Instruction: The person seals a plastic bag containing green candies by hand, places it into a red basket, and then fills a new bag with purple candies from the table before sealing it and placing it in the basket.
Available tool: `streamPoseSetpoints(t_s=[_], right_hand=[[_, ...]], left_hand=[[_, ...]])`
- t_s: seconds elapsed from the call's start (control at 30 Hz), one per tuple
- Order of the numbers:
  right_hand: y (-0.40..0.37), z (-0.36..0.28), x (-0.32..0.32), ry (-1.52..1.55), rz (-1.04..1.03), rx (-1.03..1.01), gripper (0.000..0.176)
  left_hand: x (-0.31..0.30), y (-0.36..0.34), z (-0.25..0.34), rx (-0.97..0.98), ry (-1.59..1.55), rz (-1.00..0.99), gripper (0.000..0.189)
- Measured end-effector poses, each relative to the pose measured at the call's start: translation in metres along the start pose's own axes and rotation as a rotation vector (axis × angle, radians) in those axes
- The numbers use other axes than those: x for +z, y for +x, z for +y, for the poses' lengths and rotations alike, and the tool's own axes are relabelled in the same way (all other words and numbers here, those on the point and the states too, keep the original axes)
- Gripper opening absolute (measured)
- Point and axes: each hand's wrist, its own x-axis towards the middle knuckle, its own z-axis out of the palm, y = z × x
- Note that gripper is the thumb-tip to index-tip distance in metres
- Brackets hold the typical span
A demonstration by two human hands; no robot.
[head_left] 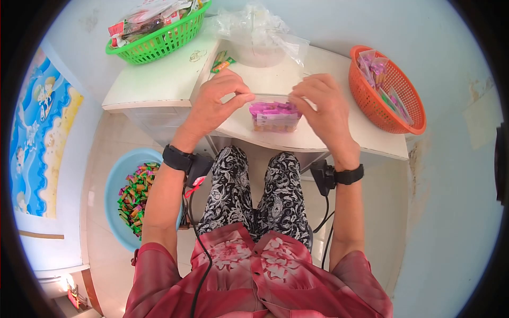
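A clear plastic bag (274,117) filled with small purple-wrapped pieces stands at the front edge of the white table. My left hand (225,96) is closed in a pinch at the bag's upper left corner, thumb and forefinger together. At the upper right corner, my right hand (322,105) pinches the bag's top edge, its fingers curled and slightly blurred. The bag's top strip looks stretched straight between both hands. Just beyond my left hand lie a few green and orange wrapped pieces (222,64).
An orange basket (419,119) with filled bags stands on the right of the table (371,135). At the back is a round container (260,57) with clear bags. A green basket (164,50) sits back left. On the floor, a blue basin (112,196) holds many wrapped pieces.
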Motion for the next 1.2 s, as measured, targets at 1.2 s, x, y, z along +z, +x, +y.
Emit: streamPoseSetpoints(t_s=[1.2], right_hand=[[-0.033, 0.011, 0.0, 0.354, 0.12, 0.265, 0.006]], left_hand=[[0.036, 0.03, 0.025, 0.082, 0.138, -0.061, 0.014]])
